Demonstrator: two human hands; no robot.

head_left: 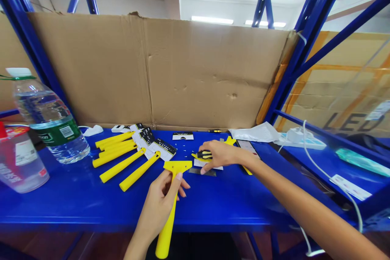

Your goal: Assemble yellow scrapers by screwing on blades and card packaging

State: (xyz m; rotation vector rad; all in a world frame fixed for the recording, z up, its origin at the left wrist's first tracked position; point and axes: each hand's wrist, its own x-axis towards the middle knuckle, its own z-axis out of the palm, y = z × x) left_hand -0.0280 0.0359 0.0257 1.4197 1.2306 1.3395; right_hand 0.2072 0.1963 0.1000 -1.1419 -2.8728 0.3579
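My left hand is wrapped around a yellow scraper, its wide flat head pointing away from me and its handle toward me. Screw holes show in that head, and no blade is visible on it. My right hand is closed around a screwdriver with a black and yellow handle; its tip is hard to make out. Just below the right fingertips lies a thin metal blade, beside a white card. Several small screws are scattered left of the right hand.
Several yellow scrapers with black-and-white cards lie to the left. A water bottle and a plastic container stand far left. Behind are a second screwdriver and a cardboard wall. A phone and power strip sit right.
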